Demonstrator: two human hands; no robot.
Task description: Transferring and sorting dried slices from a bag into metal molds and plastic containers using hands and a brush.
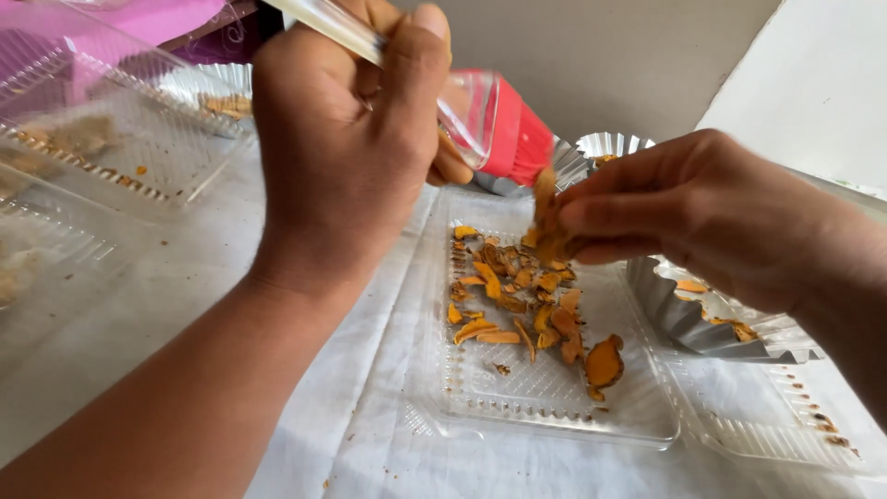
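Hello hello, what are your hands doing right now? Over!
Left hand grips red-bristled brush. Right hand pinches orange slice against the bristles, above clear tray of slices. Nothing between them.

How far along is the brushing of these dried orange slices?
Done: many orange slices lie in the clear tray. In hand: left hand works a red brush on one slice pinched by the right hand. Left: pieces remain in the foil cup.

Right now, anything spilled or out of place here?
Mostly tidy. A few small orange crumbs lie loose on the white cloth below the clear tray, outside it. The orange slices sit inside the tray. The left hand holds a red-bristled brush.
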